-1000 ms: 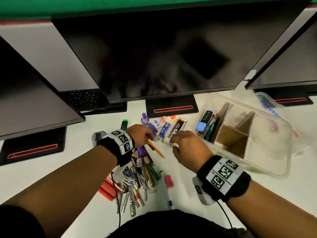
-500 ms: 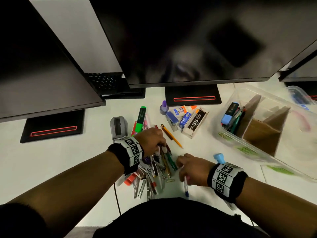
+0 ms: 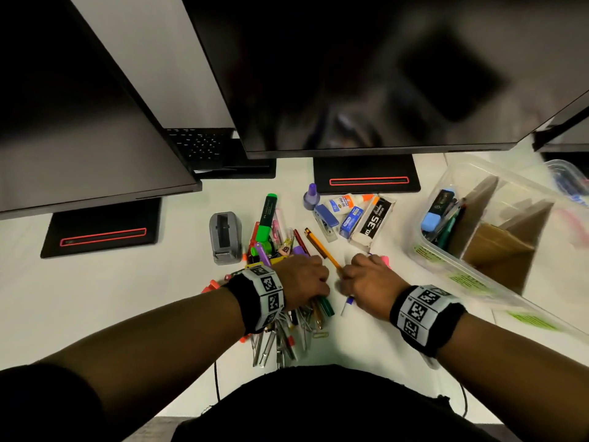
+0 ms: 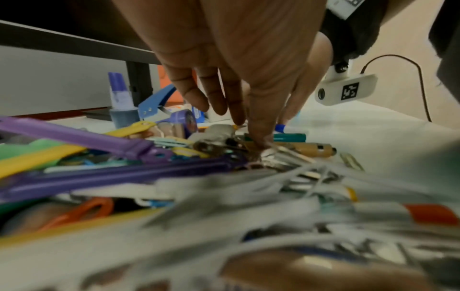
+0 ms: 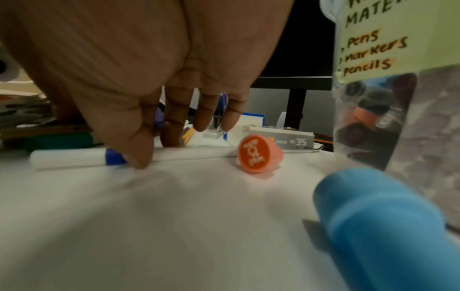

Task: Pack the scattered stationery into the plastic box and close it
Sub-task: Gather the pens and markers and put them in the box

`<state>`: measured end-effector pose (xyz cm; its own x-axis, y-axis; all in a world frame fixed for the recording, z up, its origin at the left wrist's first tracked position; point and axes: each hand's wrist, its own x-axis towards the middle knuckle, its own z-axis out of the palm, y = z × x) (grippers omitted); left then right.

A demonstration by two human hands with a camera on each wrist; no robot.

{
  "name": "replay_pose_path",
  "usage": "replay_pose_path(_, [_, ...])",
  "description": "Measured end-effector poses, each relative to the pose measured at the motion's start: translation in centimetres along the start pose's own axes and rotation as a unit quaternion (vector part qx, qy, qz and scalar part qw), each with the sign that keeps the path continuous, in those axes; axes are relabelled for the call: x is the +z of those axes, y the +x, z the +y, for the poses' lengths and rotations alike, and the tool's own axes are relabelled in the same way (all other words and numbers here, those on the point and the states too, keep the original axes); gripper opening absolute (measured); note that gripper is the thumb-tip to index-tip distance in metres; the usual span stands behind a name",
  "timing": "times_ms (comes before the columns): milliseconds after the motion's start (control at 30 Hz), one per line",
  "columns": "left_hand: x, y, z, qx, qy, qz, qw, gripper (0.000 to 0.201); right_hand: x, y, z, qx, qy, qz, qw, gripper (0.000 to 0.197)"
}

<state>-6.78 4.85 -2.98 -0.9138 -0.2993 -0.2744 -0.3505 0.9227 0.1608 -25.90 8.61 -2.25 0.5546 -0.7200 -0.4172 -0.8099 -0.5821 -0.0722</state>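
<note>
The clear plastic box [image 3: 446,263] stands open at the right, with markers in its left compartment. Its label shows in the right wrist view [image 5: 368,45]. A pile of pens and clips [image 3: 280,330] lies in the middle of the desk. My left hand [image 3: 302,282] sits on it, thumb [image 4: 259,137] and fingers closing on pens at the pile's right edge. My right hand [image 3: 369,282] pinches a white marker [image 5: 69,159] that lies on the desk, thumb in front and fingers behind. A pink round cap [image 5: 259,154] lies just beyond that hand.
Behind the pile lie a green highlighter [image 3: 267,218], tape dispenser [image 3: 224,237], pencil [image 3: 322,250], stapler [image 3: 326,221], glue [image 3: 347,202] and staple box [image 3: 373,223]. A blue marker [image 5: 388,226] lies under my right wrist. Monitors [image 3: 350,74] overhang the back.
My right hand left the staple box, came back toward me and took hold of the white marker. My left hand moved down from the back items onto the pen pile.
</note>
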Motion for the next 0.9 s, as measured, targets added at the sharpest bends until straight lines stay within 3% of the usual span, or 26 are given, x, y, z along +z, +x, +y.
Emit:
replay_pose_path(33, [0.3, 0.4, 0.0, 0.004, 0.019, 0.001, 1.0, 0.023, -0.3, -0.2, -0.4, 0.013, -0.018, -0.023, 0.999, 0.028])
replay_pose_path(100, [0.8, 1.1, -0.1, 0.005, 0.048, -0.017, 0.999, 0.023, -0.4, -0.2, -0.4, 0.027, -0.039, -0.001, 0.999, 0.031])
replay_pose_path(267, [1.2, 2.1, 0.5, -0.011, 0.097, -0.018, 0.995, 0.033, 0.9, -0.5, 1.3, 0.055, 0.085, 0.027, 0.995, 0.023])
replay_pose_path(333, [1.1, 2.1, 0.7, -0.014, 0.108, -0.002, 0.994, 0.028, 0.4, -0.7, 2.1, 0.096, 0.141, 0.028, 0.985, 0.013])
replay_pose_path(533, [0.9, 2.1, 1.3, -0.018, 0.106, 0.012, 0.994, 0.021, -1.5, 0.1, 2.1, 0.21, 0.225, 0.129, 0.943, 0.019])
replay_pose_path(667, [0.6, 2.1, 1.7, -0.025, 0.108, 0.001, 0.994, 0.027, -1.9, 2.2, 0.5, 0.229, 0.256, 0.101, 0.934, 0.031])
replay_pose_path(900, [0.3, 1.3, 2.0, 0.04, 0.078, 0.004, 0.996, 0.029, -2.4, 5.7, -0.7, 0.248, 0.217, 0.068, 0.942, 0.033])
